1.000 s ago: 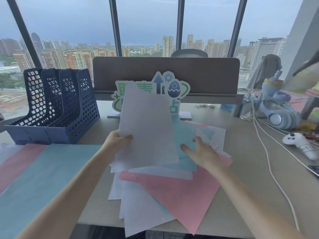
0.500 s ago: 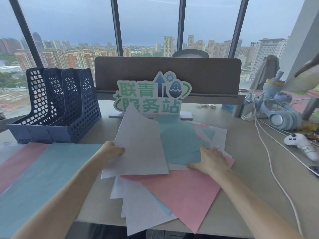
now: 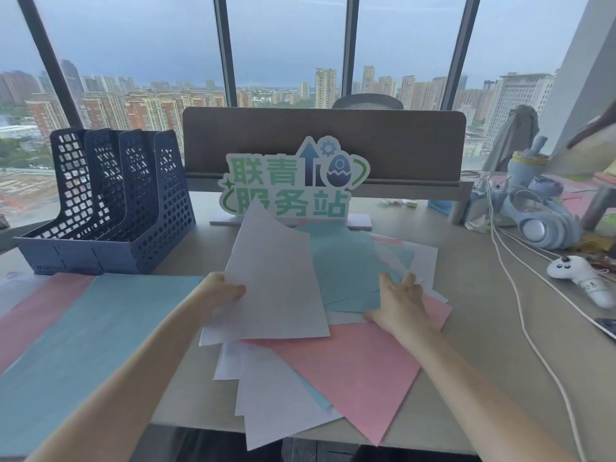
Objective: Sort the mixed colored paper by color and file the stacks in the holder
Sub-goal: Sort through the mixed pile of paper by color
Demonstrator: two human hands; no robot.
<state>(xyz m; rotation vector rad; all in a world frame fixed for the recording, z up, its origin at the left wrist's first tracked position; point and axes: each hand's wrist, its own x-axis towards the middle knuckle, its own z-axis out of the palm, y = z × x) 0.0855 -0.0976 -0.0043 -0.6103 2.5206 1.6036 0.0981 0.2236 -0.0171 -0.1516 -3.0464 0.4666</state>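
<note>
A mixed pile of white, blue and pink sheets lies in the middle of the desk, with a large pink sheet at its front. My left hand grips the left edge of a white sheet held slightly lifted over the pile. My right hand rests with spread fingers on a blue sheet on top of the pile. To the left lie sorted stacks: a blue stack and a pink stack. The dark blue file holder stands at the back left, its slots empty.
A green-lettered sign stands behind the pile before a brown divider. At the right are blue headphones, a white controller and white cables. The pile overhangs the desk's front edge.
The white sheet in my left hand has come down from upright to low over the pile and shifted left. My right hand settled onto the blue sheet.
</note>
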